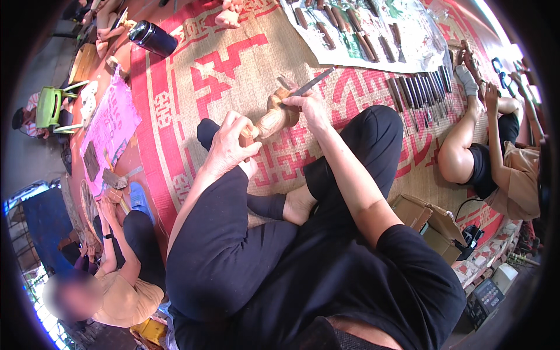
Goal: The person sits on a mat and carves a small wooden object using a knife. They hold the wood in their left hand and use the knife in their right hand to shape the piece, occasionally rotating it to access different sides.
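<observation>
A curved, light-coloured wood carving (276, 118) is held above the mat in front of my crossed legs. My left hand (232, 140) is closed round its near left end, a squarish block. At the far end, my right hand (309, 108) grips a flat grey metal tool (315, 80), like a file, which slants up to the right. The right fingers also rest at the carving's far end. Where tool and wood meet is partly hidden by those fingers, so I cannot tell the exact contact.
A red-and-straw mat (175, 134) lies under me. Beyond it, several carving tools lie on a white sheet (326, 55), with a row of dark-handled chisels (417, 90) beside it. A black bottle (153, 38) stands far left. People sit at both sides; a cardboard box (429, 224) is at right.
</observation>
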